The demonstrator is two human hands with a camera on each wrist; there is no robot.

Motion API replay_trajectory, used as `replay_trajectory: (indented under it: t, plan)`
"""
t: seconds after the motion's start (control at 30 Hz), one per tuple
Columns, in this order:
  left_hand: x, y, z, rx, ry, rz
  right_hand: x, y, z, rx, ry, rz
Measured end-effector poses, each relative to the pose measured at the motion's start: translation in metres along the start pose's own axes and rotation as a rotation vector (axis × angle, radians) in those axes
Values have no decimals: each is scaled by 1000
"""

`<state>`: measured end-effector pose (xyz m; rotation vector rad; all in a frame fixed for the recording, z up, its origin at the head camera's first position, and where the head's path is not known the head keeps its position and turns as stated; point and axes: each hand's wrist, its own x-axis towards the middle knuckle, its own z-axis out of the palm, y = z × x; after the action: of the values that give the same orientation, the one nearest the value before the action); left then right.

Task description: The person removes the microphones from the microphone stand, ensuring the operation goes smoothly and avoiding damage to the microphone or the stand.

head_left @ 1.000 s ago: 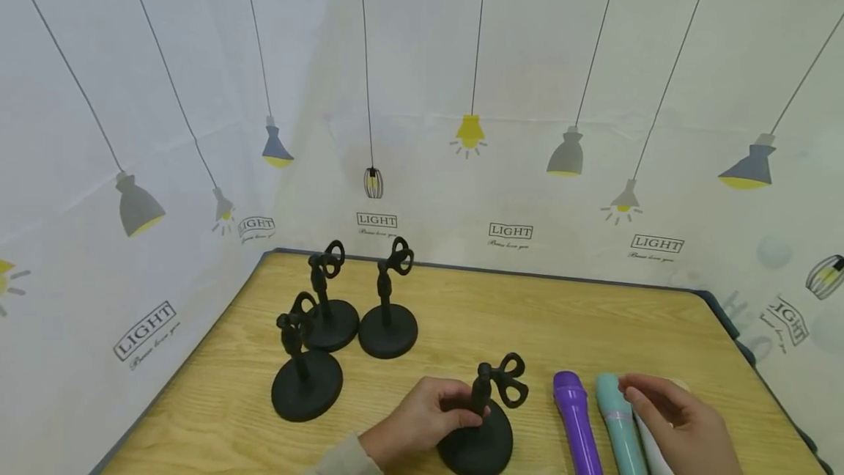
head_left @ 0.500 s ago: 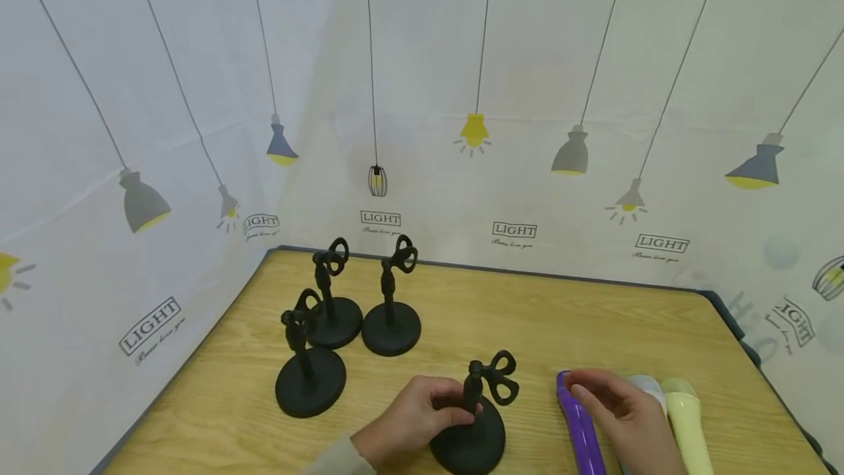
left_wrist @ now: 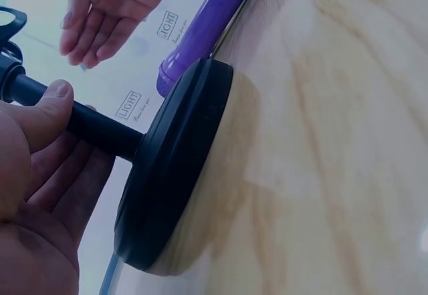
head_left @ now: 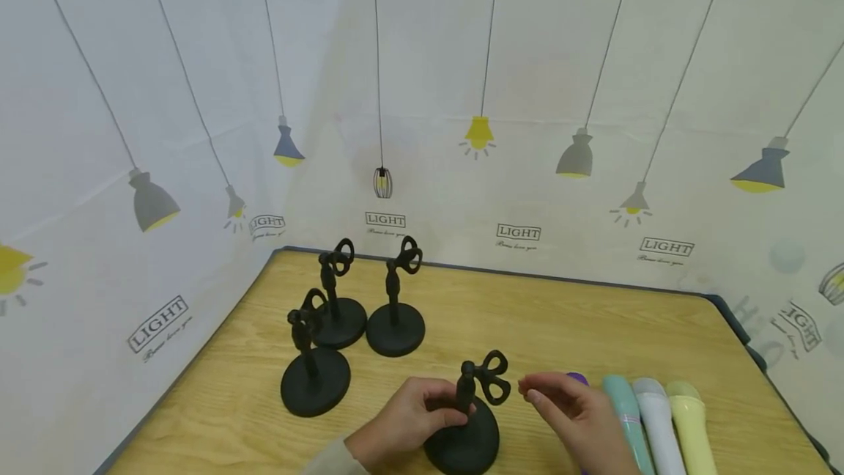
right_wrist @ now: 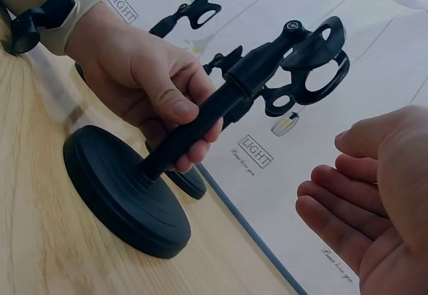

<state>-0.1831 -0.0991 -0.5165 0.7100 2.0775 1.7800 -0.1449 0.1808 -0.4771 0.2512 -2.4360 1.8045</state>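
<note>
My left hand (head_left: 410, 416) grips the stem of a black desktop microphone stand (head_left: 469, 446), thumb on one side and fingers on the other. The stand's round base is at the tabletop, and its open clip (right_wrist: 321, 67) points to the right. My right hand (head_left: 583, 420) is a short way right of the clip, fingers loosely bent and holding nothing; the right wrist view shows the palm. Behind that hand, a purple microphone (head_left: 578, 378) is mostly hidden in the head view; the left wrist view shows more of it, beyond the stand's base.
Right of my right hand lie a teal microphone (head_left: 626, 416), a white microphone (head_left: 659, 420) and a yellow microphone (head_left: 691, 424), side by side. Three more black stands (head_left: 395, 332) stand at the back left. A printed backdrop (head_left: 435, 94) rises behind the wooden table (head_left: 527, 314).
My right hand has moved left, from over the teal microphone past the purple one towards the clip. The gripped stand has shifted slightly left with my left hand.
</note>
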Motion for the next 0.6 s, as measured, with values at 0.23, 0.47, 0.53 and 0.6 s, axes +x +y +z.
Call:
replay_trajectory:
  t: [0.23, 0.47, 0.53, 0.6]
  plan:
    - [-6, -2, -7, -5, 22, -23, 3, -4, 11, 7, -41, 16]
    - [-14, 2, -17, 32, 72, -51, 3, -8, 18, -3, -82, -62]
    - [-16, 2, -21, 45, 93, -50, 4, -8, 20, -14, -87, -101]
    - [-18, 1, -25, 55, 114, -54, 5, -9, 23, -24, -95, -143]
